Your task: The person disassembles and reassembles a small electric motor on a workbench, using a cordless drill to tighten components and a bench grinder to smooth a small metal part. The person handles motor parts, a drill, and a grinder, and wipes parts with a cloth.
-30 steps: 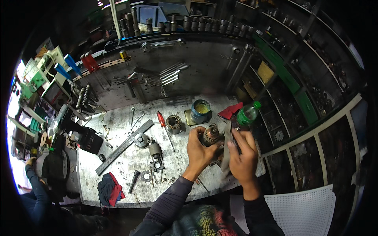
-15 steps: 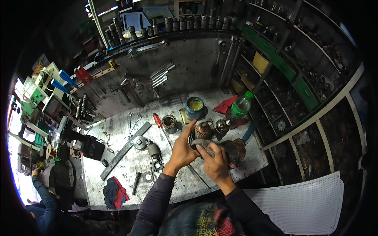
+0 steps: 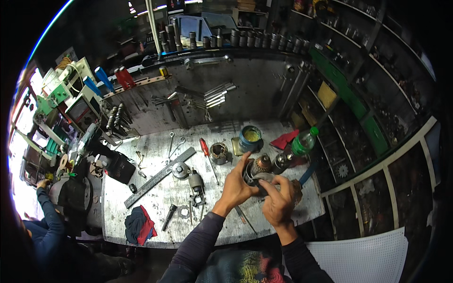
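My left hand (image 3: 237, 186) is wrapped round a dark cylindrical motor part, with its thumb pointing up along the side. A copper-coloured ribbed end, like a motor armature (image 3: 262, 163), shows just beyond my fingers. My right hand (image 3: 279, 202) is closed, its fingertips pinching a grey, cloth-like piece (image 3: 267, 178) against the part. The lower part of the armature is hidden by my hands. Behind it stands a blue tin of yellowish grease (image 3: 250, 137). To its right are another dark metal part (image 3: 283, 160) and a green bottle (image 3: 304, 141).
Left on the bench (image 3: 155, 207) lie a steel ruler (image 3: 159, 178), a red-handled screwdriver (image 3: 205, 147), a ring-shaped housing (image 3: 219, 153), a round metal cover (image 3: 180, 170), a solenoid-like part (image 3: 196, 184) and a dark-and-red cloth (image 3: 140, 225). A co-worker's arm (image 3: 50, 207) is at far left.
The whole view has shifted, so the bench and its things sit further right and mostly lower. Both hands remain on the armature with the grey piece, their grip little altered.
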Demonstrator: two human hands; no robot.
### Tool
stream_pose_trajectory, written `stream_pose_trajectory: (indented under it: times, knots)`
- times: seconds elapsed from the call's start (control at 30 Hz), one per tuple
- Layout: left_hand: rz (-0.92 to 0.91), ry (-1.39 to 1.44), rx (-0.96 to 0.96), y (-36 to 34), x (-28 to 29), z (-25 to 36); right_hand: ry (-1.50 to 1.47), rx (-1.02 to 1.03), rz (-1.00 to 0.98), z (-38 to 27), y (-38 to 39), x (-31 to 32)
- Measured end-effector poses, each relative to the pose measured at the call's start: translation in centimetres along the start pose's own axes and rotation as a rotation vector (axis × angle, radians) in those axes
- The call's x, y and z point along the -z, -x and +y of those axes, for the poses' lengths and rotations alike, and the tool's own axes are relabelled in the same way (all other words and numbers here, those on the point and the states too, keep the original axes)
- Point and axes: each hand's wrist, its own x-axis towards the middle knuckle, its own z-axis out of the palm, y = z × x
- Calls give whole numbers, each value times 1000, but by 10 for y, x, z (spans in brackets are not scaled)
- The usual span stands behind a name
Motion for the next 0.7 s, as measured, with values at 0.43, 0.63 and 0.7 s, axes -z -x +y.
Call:
stream_pose_trajectory:
  times: [0.43,0.63,0.7]
  knots:
    - [-2,-47,13,1,1,-2,-12,39,-80,5,-10,1]
    - [74,-210,-127,20,9,2,-180,-216,-46,-9,2,33]
    - [153,-54,226,46,18,4,-266,-313,-66,-28,9,33]
